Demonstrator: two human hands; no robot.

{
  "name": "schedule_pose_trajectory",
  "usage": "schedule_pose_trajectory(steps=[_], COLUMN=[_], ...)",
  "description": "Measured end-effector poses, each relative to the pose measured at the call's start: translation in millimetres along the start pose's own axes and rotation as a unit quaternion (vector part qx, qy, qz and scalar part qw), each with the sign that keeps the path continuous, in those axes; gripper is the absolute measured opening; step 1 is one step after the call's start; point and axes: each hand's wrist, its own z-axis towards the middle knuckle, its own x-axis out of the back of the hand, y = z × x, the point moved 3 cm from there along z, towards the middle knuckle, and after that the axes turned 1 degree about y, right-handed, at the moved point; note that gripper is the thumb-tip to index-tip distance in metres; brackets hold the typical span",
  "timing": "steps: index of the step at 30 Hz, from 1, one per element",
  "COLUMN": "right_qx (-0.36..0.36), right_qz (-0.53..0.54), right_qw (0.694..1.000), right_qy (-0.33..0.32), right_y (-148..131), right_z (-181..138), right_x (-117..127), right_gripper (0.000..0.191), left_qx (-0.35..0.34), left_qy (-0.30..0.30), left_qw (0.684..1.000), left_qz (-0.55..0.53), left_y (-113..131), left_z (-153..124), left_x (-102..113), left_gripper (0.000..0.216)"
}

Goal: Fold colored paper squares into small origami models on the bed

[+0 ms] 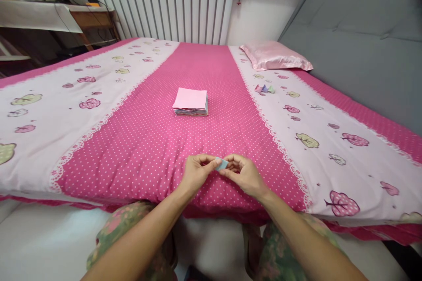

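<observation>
A small folded piece of light blue paper (221, 163) is pinched between both my hands just above the near edge of the bed. My left hand (197, 172) grips its left side with curled fingers. My right hand (242, 173) grips its right side, thumb and fingers closed on it. Farther up the pink dotted bedspread (148, 140) lies a stack of square coloured papers (191, 102) with a pink sheet on top. Three small folded paper shapes (264, 89), pink, purple and green, sit to the right of the stack.
A pink satin pillow (273, 56) lies at the far right of the bed beside a grey padded headboard (359, 39). A white radiator (171, 13) runs along the back wall. A wooden desk (94, 19) stands at the far left. My knees show below the bed edge.
</observation>
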Motion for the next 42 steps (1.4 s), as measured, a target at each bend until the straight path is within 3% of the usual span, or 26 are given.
schedule_pose_trajectory(steps=[12,21,27,33,42], right_qx=[-0.021,0.000,0.023,0.010,-0.024], right_qz=[0.031,-0.018,-0.070,-0.040,0.033], right_qw=[0.999,0.999,0.997,0.999,0.999], right_qy=[-0.018,-0.029,-0.005,-0.025,0.022], right_y=[5,2,-2,-1,8], right_z=[1,-3,-3,-2,1], right_x=[-2,-1,3,1,1], right_gripper=[0.021,0.025,0.026,0.024,0.027], left_qx=[0.006,0.004,0.022,0.015,0.034], left_qy=[0.007,0.027,0.016,0.004,-0.050], left_qw=[1.000,0.998,0.998,0.998,0.998], left_qz=[-0.019,-0.054,-0.050,-0.056,0.002], left_y=[-3,1,2,1,-7], left_z=[0,1,0,1,3], left_x=[0,1,0,0,-4], left_gripper=[0.017,0.016,0.019,0.018,0.025])
